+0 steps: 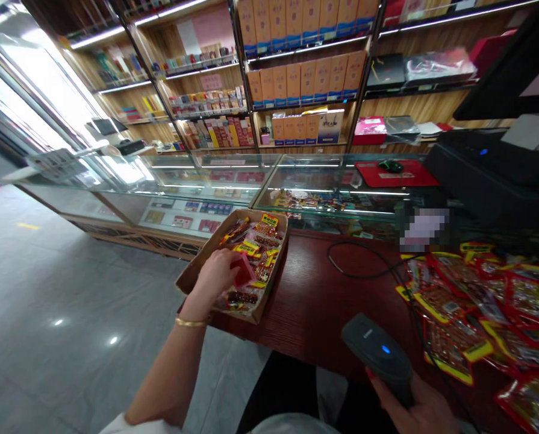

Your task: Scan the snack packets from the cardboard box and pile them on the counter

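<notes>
- Left hand (215, 274) down in the cardboard box (192, 271), fingers closed around a small red packet (243, 269), wrist bent so the packet lifts clear of the rest.
- Box at the near-left corner of the dark red counter (314, 295), slightly over the edge, within easy reach of the left arm; gold bangle (190, 322) at the wrist.
- More snack packets (255, 241) fill the box, yellow labels up, loosely heaped.
- Right hand (414, 407) low at near right, wrapped around the handle of a black barcode scanner (377, 352); head points toward the box, blue light on.
- Scanner cable (364, 274) loops across the counter toward the far right.
- Pile of red-and-yellow packets (477, 313) spread flat at right, well apart from the box, kept as a separate lot.
- Right hand cut off by the bottom edge; trigger finger not visible.
- Print on the held packet unreadable, mostly covered by fingers.
- Blurred patch at far right hides something on the glass display case (269, 181).
- Black register unit (486, 169) at far right partly cropped; shelf goods behind too small to read.
</notes>
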Available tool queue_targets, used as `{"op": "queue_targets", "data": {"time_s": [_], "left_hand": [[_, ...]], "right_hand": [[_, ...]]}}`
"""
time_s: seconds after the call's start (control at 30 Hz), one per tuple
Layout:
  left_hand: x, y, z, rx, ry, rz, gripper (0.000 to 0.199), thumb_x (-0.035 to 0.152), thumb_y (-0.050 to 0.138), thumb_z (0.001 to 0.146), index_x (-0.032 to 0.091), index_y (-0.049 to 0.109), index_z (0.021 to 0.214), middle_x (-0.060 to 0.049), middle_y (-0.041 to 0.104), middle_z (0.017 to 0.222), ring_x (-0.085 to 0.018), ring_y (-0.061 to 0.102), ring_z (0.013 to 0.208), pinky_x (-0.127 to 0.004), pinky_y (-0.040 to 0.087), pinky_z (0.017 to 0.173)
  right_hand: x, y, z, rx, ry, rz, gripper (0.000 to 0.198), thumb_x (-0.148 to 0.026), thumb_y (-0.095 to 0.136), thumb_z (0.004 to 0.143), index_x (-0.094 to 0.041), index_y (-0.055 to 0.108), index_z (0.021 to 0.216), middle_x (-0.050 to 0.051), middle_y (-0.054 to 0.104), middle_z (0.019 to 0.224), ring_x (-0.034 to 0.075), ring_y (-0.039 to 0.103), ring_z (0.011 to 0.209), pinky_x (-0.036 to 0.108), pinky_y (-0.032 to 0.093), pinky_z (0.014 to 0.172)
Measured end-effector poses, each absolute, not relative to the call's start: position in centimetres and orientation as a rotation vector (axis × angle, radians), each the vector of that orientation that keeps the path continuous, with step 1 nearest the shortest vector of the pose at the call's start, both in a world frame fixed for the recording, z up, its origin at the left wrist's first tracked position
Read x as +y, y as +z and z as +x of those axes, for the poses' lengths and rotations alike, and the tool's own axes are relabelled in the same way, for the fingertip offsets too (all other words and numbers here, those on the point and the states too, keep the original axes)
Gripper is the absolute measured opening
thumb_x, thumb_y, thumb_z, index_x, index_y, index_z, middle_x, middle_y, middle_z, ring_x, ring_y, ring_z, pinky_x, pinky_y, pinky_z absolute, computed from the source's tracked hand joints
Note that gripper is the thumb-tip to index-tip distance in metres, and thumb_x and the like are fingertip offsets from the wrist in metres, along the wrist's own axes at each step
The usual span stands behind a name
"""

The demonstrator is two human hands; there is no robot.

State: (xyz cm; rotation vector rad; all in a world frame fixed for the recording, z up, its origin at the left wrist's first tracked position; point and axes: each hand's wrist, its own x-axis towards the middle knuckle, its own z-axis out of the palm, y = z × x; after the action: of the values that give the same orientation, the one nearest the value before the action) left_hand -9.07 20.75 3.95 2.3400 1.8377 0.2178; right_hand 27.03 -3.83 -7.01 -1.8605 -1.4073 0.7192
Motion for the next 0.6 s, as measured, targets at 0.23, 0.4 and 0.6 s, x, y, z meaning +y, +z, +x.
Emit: {"op": "queue_targets", "data": {"time_s": [0.23,0.4,0.6], "left_hand": [[14.1,5.8,-3.3,1.217,1.109,2.05,0.021,0.014,0.059,0.085,0.023,0.075,0.096,-0.006,0.077,0.11,-0.023,0.071,0.107,-0.036,0.054,0.098],[12.4,-1.4,3.5,0.949,0.893,2.008,0.034,-0.001,0.053,0.073,0.022,0.074,0.088,-0.007,0.078,0.106,-0.022,0.071,0.107,-0.037,0.054,0.1],[11.7,-4.7,3.8,0.858,0.74,1.924,0.054,-0.008,0.044,0.065,0.02,0.069,0.105,-0.008,0.074,0.125,-0.022,0.067,0.12,-0.038,0.05,0.108]], "right_hand": [[-4.7,-7.5,28.9,-1.388,0.606,-1.999,0.035,-0.056,0.066,0.077,-0.026,0.08,0.088,0.007,0.08,0.079,0.03,0.077,0.074,0.035,0.063,0.073],[-5.3,-7.3,28.8,-1.342,0.559,-1.995,0.039,-0.055,0.062,0.083,-0.024,0.08,0.098,0.008,0.081,0.091,0.03,0.078,0.087,0.035,0.062,0.079],[-6.0,-6.4,27.7,-1.181,0.577,-1.974,0.037,-0.055,0.062,0.084,-0.024,0.079,0.095,0.006,0.082,0.088,0.028,0.078,0.085,0.033,0.061,0.082]]}}
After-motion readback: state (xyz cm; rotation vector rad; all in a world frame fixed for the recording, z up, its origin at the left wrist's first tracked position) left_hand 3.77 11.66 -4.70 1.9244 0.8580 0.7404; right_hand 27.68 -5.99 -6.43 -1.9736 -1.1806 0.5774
